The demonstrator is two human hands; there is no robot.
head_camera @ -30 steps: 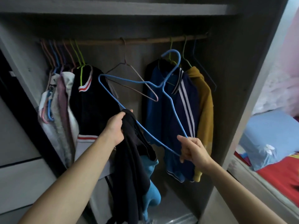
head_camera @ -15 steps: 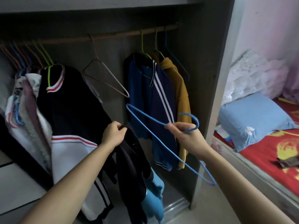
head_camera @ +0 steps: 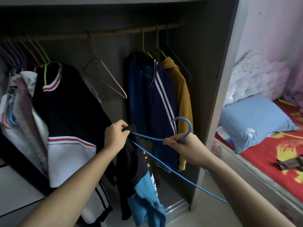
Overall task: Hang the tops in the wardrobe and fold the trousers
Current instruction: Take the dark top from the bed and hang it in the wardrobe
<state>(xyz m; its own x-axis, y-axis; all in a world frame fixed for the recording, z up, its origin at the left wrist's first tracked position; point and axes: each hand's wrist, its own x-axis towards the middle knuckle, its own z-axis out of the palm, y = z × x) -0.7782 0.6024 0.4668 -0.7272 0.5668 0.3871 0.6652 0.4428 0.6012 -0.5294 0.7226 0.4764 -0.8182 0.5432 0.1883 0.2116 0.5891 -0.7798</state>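
My left hand [head_camera: 115, 135] grips the bunched collar of a black and blue top [head_camera: 141, 185] that hangs down in front of the open wardrobe. My right hand [head_camera: 183, 145] grips a blue wire hanger [head_camera: 165, 163] just below its hook. One arm of the hanger reaches left to the collar at my left hand; whether it is inside the garment I cannot tell. The hanger's long bottom wire slants down to the right past my right forearm.
A wooden rail [head_camera: 114, 32] holds an empty pink hanger [head_camera: 105, 79], a black and white jacket [head_camera: 68, 115] and other clothes at left, a navy striped jacket [head_camera: 157, 108] and a mustard hoodie [head_camera: 182, 99] at right. The wardrobe side panel [head_camera: 219, 89] stands beside a bed with a blue pillow [head_camera: 255, 122].
My right hand brought the blue hanger down from near the rail and turned it, moving its grip from the bottom wire to the neck. The hanger's arm now meets the collar. The camera turned right.
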